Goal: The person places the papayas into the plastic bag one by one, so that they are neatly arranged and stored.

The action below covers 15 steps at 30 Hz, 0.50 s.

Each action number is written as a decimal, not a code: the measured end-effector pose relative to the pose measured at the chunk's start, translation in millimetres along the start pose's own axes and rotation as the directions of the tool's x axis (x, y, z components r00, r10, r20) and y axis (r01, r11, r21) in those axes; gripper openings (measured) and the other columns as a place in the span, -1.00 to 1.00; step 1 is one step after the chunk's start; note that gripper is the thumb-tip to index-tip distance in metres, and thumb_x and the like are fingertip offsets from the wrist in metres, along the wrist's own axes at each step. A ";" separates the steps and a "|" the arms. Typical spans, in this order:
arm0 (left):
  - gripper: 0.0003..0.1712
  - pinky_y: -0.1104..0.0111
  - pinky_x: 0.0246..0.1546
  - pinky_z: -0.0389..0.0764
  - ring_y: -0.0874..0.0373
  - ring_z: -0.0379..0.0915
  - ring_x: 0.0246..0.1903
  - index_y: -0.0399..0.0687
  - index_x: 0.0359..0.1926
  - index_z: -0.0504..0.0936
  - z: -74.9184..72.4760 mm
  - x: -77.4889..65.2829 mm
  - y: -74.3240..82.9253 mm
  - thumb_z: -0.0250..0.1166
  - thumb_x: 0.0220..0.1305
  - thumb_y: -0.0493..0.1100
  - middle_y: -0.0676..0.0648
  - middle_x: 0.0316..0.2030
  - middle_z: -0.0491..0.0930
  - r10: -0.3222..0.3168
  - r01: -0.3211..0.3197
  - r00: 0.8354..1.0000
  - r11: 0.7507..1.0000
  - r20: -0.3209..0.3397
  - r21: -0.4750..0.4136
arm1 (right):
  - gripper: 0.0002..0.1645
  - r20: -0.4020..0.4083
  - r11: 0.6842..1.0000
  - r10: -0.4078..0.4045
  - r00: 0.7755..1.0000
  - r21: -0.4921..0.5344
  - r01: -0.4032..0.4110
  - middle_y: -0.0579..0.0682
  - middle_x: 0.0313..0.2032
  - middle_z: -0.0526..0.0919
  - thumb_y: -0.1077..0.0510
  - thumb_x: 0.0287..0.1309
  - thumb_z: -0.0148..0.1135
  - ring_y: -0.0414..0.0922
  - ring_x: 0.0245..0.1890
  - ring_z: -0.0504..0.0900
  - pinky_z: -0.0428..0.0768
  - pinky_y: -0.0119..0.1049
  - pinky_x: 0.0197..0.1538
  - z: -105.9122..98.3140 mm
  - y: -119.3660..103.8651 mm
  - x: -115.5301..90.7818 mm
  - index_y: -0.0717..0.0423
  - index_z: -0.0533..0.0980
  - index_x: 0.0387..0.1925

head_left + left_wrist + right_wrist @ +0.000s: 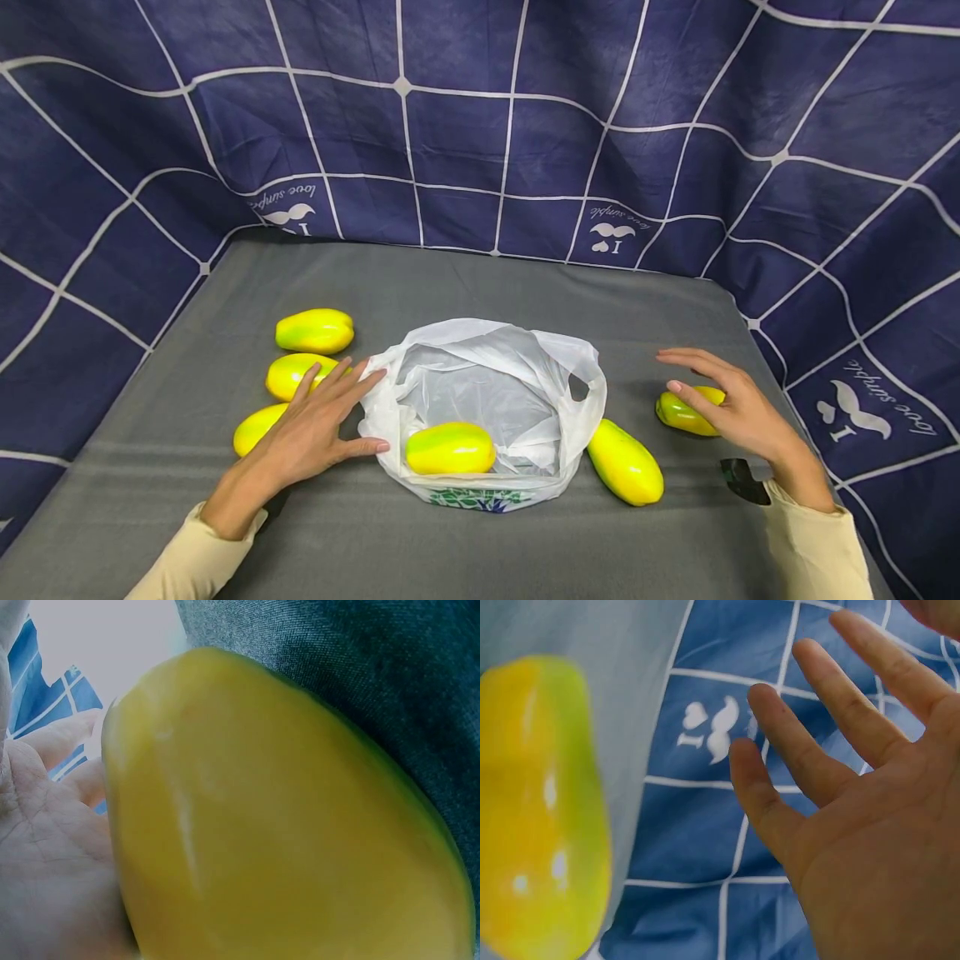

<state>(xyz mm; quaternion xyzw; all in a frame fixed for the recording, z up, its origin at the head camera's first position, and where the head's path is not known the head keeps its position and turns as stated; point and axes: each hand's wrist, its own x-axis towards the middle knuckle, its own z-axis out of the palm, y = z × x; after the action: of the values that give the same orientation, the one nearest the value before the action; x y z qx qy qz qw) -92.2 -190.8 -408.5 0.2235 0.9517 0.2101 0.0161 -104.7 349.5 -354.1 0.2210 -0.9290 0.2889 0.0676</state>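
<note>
A white plastic bag [588, 367] lies with its mouth wide apart in the middle of the table, and a yellow-green papaya [450, 448] is inside it near the front. My left hand [311, 433] is at the bag's left rim, fingers fairly straight and thumb spread away from them. Close by its palm, a papaya [277, 810] fills much of the left wrist view. My right hand [742, 412] hovers with extended fingers over another papaya [684, 414], partly hiding it. In the right wrist view a papaya [540, 810] lies apart from the fingers.
Left of the bag, a papaya [315, 331] lies farthest back, with a second [288, 377] and a third [253, 429] in front, these two partly covered by my left hand. Against the bag's right side rests one papaya [626, 462]. A blue checked cloth [465, 142] surrounds the grey table [480, 279].
</note>
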 end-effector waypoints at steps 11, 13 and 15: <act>0.11 -0.22 0.49 -0.23 -0.33 -0.02 0.50 0.05 0.51 0.25 0.6 -0.3 -0.2 0.34 0.06 0.47 -0.25 0.51 0.17 -0.003 0.003 1.000 1.000 -0.002 -0.001 | -0.54 -0.013 0.994 0.083 0.996 0.066 -0.082 0.00 0.24 0.53 0.33 0.28 0.28 -0.55 0.25 0.33 0.20 -0.80 0.17 -5.3 31.8 -17.2 0.02 0.57 0.19; 0.11 -0.22 0.49 -0.23 -0.33 -0.02 0.50 0.05 0.51 0.25 0.7 -0.4 -0.2 0.33 0.06 0.47 -0.25 0.51 0.17 -0.003 0.003 1.000 1.000 -0.002 -0.002 | -0.56 -0.023 0.993 0.095 0.995 0.079 -0.093 0.00 0.23 0.52 0.34 0.28 0.28 -0.55 0.25 0.33 0.21 -0.79 0.16 -5.8 37.0 -20.7 0.05 0.58 0.17; 0.11 -0.22 0.49 -0.23 -0.33 -0.03 0.50 0.05 0.51 0.25 0.7 -0.5 -0.1 0.33 0.07 0.47 -0.25 0.51 0.17 -0.004 0.004 1.000 1.000 -0.001 -0.002 | -0.57 -0.029 0.991 0.099 0.995 0.091 -0.096 0.00 0.22 0.53 0.35 0.27 0.28 -0.53 0.24 0.35 0.23 -0.78 0.16 -5.8 41.9 -23.9 0.07 0.59 0.15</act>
<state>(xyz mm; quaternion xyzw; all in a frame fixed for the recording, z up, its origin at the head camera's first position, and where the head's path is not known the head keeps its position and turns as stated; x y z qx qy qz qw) -91.7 -190.8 -409.2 0.2216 0.9519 0.2110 0.0160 -102.2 392.5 -376.7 0.1731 -0.9237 0.3368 0.0590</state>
